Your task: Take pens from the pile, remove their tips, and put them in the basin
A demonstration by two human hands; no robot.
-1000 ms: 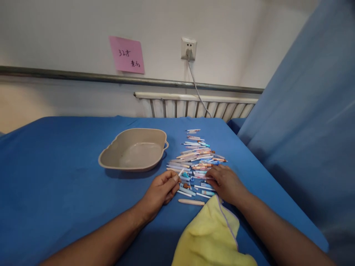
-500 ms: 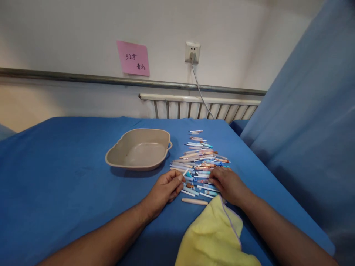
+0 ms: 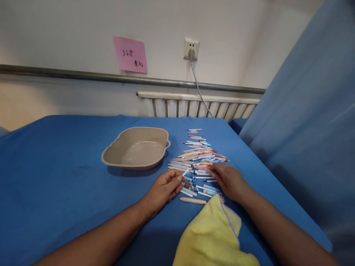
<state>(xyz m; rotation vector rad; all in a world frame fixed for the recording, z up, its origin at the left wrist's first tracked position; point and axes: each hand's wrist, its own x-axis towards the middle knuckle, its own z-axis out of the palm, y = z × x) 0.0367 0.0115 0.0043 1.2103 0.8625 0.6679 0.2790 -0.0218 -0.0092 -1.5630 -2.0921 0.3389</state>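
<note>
Loose pen parts (image 3: 191, 153), mostly pale barrels and thin white refills, lie in a long spread on the blue-covered table. At the near left of this spread, my left hand (image 3: 166, 184) is closed, pinching a short white tube like a pen refill (image 3: 185, 172) that points up and right. My right hand (image 3: 230, 181) reaches in from the other side, thumb and fingers pinched on a pinkish pen barrel (image 3: 204, 168) just above the pile; its fingers partly cover the barrel's end. A single peach barrel (image 3: 193, 200) rests closest to me.
A beige plastic basin (image 3: 111, 162) stands left of the pens. In front lies a yellow cloth (image 3: 213, 232). Behind the table are a radiator (image 3: 180, 107), a metal rail (image 3: 97, 76) and a plugged socket (image 3: 191, 48). A blue curtain (image 3: 310, 111) hangs at right.
My right hand has moved slightly away from me, bringing the pinkish barrel up from the near part of the pile. My left hand stays still with its white refill.
</note>
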